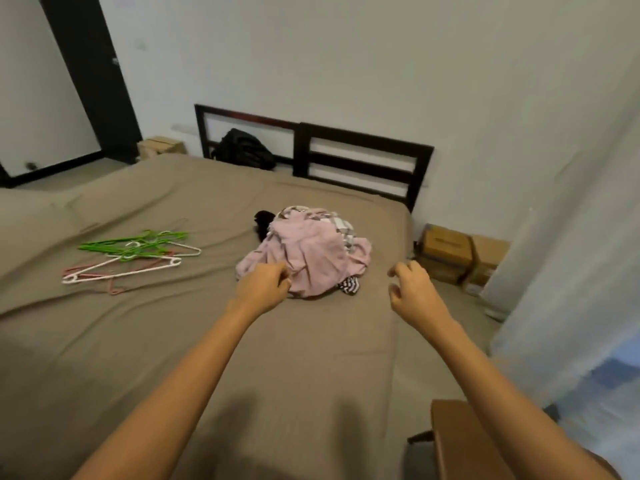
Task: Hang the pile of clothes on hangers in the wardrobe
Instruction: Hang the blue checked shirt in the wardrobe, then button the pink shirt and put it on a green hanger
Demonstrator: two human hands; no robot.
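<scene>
A pile of clothes (311, 251) lies on the bed, with a pink garment on top, a black piece behind it and striped fabric at its near right. My left hand (265, 285) pinches the near edge of the pink garment with curled fingers. To the right of the pile my right hand (414, 289) hovers over the sheet, fingers loosely curled and holding nothing. Several plastic hangers (131, 254), green, white and pink, lie in a loose heap on the left of the bed.
The bed (173, 341) has a brown sheet and a dark headboard (363, 161) with a black bag (244, 148) against it. Cardboard boxes (457, 254) stand on the floor to the right, by a pale curtain (571, 271). A brown box (460, 441) sits at the near right.
</scene>
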